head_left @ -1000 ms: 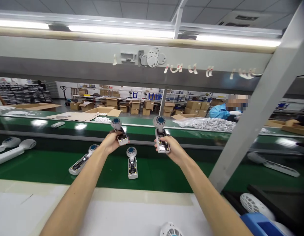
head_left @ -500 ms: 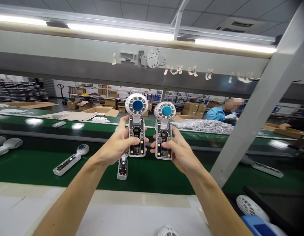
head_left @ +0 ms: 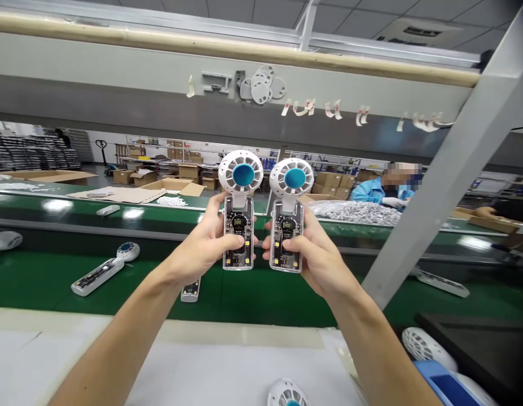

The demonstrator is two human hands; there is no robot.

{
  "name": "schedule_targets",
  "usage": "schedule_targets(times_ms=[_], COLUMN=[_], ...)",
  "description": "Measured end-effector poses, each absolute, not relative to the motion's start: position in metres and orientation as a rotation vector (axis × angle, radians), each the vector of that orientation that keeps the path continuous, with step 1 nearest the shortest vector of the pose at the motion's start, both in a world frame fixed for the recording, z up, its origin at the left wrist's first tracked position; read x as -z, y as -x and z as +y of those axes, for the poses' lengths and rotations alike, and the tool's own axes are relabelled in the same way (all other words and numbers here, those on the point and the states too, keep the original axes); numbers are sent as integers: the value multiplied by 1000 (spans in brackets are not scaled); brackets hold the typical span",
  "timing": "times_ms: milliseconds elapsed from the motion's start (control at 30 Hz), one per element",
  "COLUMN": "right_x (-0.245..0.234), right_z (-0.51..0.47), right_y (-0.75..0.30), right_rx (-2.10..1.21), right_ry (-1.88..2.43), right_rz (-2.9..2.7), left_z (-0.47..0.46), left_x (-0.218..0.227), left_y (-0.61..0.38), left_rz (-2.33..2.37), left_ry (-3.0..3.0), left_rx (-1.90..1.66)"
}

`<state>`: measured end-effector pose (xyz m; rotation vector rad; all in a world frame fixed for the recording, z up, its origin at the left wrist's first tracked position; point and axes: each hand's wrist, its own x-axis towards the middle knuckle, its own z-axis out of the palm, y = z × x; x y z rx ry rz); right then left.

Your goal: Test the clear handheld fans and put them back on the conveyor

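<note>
I hold two small handheld fans upright, side by side, in front of me above the green conveyor belt (head_left: 41, 282). My left hand (head_left: 204, 248) grips the clear handle of the left fan (head_left: 240, 194), thumb pressed on its front. My right hand (head_left: 318, 256) grips the right fan (head_left: 290, 197) the same way. Each fan has a white round head with a blue hub, and a small display is lit on each handle.
Another fan (head_left: 101, 270) lies on the belt at left, one more (head_left: 190, 290) sits under my left wrist, a third (head_left: 441, 282) at right. White fan heads (head_left: 426, 347) sit near the bench edge. A slanted grey frame post (head_left: 439, 186) crosses the right. A person in blue (head_left: 382, 189) works beyond the far belt.
I lifted both fans from low over the belt and turned them upright, facing me. Their handle displays now glow. The fans lying on the belt have drifted left.
</note>
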<state>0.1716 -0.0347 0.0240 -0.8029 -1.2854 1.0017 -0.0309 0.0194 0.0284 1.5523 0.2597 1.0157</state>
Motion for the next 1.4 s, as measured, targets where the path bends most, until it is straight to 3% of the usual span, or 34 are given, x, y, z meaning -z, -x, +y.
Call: schedule_targets(times_ms=[1400], right_x=[-26], right_z=[-34], right_y=[-179], right_rx=[-1000], right_ry=[849], right_rz=[-1304], left_z=[14], left_x=[-32], left_y=[22], left_rz=[304], left_ry=[-1344], left_rx=[-985])
